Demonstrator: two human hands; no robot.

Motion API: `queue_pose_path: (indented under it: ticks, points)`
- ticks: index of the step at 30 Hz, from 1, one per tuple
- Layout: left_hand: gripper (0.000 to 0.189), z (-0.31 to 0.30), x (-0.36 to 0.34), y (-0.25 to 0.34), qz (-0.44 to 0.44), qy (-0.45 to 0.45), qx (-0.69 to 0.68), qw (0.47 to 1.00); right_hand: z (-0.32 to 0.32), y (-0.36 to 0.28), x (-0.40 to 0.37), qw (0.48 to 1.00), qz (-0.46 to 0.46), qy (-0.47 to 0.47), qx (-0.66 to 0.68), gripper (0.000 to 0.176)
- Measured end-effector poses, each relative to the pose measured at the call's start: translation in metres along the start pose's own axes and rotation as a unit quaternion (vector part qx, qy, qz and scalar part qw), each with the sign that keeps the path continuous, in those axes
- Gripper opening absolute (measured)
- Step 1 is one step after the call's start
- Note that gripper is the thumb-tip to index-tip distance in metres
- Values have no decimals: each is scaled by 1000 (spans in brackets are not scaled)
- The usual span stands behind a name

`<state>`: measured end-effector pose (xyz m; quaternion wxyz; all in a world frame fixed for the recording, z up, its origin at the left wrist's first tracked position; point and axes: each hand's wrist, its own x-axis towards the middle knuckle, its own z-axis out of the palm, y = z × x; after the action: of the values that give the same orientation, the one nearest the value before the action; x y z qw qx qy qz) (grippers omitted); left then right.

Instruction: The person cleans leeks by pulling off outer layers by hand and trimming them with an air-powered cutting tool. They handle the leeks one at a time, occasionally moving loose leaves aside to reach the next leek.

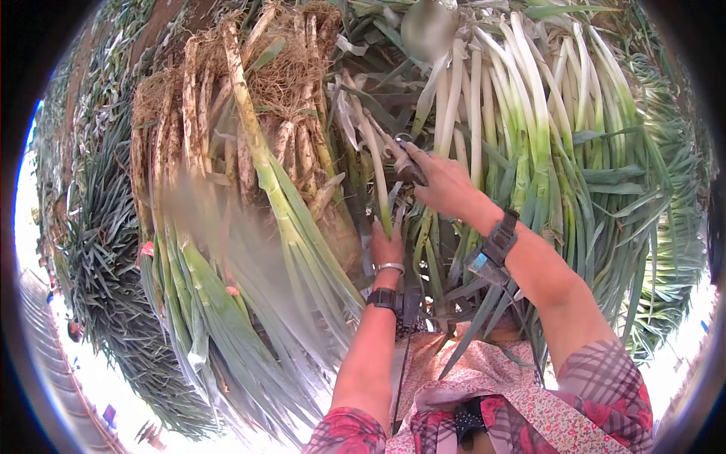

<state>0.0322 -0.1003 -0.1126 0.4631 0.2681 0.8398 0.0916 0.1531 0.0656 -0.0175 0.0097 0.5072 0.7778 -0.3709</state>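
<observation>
A long green onion stands between my hands, its pale stalk pointing up and away. My left hand is closed around its green lower part. My right hand reaches across beside the white stalk, its fingers pinched on a strip of loose outer skin. Something dark wraps the fingertips of that hand. Dark straps with small devices circle both wrists, and a pale bracelet sits on the left one.
Soil-covered green onions with shaggy roots are heaped on the left. Clean white-stalked green onions lie side by side on the right. More green leaves are piled at the far left. A blurred round spot covers part of the top.
</observation>
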Motion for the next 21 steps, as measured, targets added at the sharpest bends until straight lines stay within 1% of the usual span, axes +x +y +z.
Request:
queue_pose_path:
  ticks: [2,4,6,7,8,9,10,11,13,14,15,16,17,18,19,20,21]
  points:
    - [45,3,-8,-17,5,-1,11,1000,2,0,3,1000,-6,9,2,74]
    - [44,7,-16,-36,11,-5,21,1000,-2,-3,4,1000,-6,-6,19,73]
    - [38,8,-19,-53,62,40,-159,984,-11,-7,0,999,6,-21,28,73]
    - [38,1,-21,-47,64,40,-159,984,-15,-8,-2,999,17,-34,38,72]
    - [34,-13,-28,-32,98,32,-223,969,-19,-8,-8,999,16,-33,38,72]
    - [31,-27,-34,-16,133,24,-285,949,-24,-4,-17,998,14,-2,55,72]
    - [31,-37,-40,0,137,26,-285,948,-31,-2,-26,997,10,31,73,72]
    - [29,-46,-45,17,153,21,-287,945,-42,-4,-34,997,7,36,72,72]
    - [26,-61,-52,54,177,18,-291,940,-68,-10,-55,992,81,37,91,72]
    - [26,-68,-54,74,203,6,-297,933,-75,-10,-66,992,80,43,88,72]
    - [26,-73,-53,93,228,-6,-302,926,-82,-10,-77,991,89,30,100,73]
    - [29,-78,-48,111,313,50,-236,919,-87,-10,-88,989,97,17,113,74]
    - [32,-84,-38,134,394,107,-164,898,-90,-8,-99,989,93,24,113,74]
    - [41,-93,-27,176,271,80,-272,920,-88,-9,-113,987,98,2,125,75]
    - [50,-125,-29,231,297,35,-245,922,-85,-8,-127,985,100,-27,136,76]
    - [44,-147,-17,284,414,80,-177,890,-80,-7,-141,986,91,-30,140,76]
    - [42,-180,-3,342,585,169,-124,783,-75,-5,-153,981,117,-34,154,76]
